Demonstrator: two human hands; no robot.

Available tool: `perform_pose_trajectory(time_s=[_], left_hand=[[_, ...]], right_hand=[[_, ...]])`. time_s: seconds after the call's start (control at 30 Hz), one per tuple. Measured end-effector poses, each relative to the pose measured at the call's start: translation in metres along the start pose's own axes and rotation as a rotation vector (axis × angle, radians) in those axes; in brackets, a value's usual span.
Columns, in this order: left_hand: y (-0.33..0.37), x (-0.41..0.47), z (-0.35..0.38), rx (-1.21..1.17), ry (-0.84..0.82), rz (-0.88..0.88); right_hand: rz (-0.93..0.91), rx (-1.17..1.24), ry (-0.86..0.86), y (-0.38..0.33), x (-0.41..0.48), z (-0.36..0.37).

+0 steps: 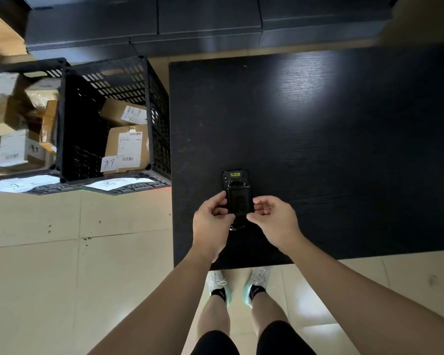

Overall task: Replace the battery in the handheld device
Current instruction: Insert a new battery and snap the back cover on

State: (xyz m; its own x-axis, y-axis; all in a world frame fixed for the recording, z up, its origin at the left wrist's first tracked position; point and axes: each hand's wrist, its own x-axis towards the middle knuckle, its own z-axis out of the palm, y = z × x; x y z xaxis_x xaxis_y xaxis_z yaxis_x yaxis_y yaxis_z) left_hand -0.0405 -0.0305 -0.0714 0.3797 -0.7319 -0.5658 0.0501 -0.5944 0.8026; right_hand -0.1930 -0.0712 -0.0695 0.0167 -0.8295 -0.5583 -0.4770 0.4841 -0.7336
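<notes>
A black handheld device [235,178] lies face down on the black table [344,149], near its front left corner, with a yellow label at its far end. Over its middle sits a black rectangular battery [239,203]. My left hand [212,221] pinches the battery's left edge and my right hand [273,220] pinches its right edge. The device's near end shows just below the battery, between my hands. I cannot tell whether the battery is seated or lifted.
A black slotted plastic crate [113,119] holding cardboard parcels stands left of the table, with a second crate of boxes [18,119] further left. Dark cabinets [190,21] run along the back. Beige tiled floor [62,278] lies below; my feet stand at the table's front edge.
</notes>
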Motion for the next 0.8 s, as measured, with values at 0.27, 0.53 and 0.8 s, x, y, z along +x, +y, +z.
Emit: perform_pose_trajectory(time_s=[0.27, 0.53, 0.8], left_hand=[[-0.0034, 0.003, -0.0046, -0.016, -0.014, 0.025], [-0.0078, 0.0013, -0.0071, 0.051, -0.031, 0.068], [-0.0086, 0.0016, -0.0076, 0.213, -0.042, 0.15]], right_hand=[[-0.03, -0.062, -0.011, -0.0006, 0.0013, 0.0021], [-0.048, -0.112, 0.001, 0.0021, 0.0007, 0.0033], [-0.145, -0.204, 0.037, 0.0037, -0.0026, 0.0067]])
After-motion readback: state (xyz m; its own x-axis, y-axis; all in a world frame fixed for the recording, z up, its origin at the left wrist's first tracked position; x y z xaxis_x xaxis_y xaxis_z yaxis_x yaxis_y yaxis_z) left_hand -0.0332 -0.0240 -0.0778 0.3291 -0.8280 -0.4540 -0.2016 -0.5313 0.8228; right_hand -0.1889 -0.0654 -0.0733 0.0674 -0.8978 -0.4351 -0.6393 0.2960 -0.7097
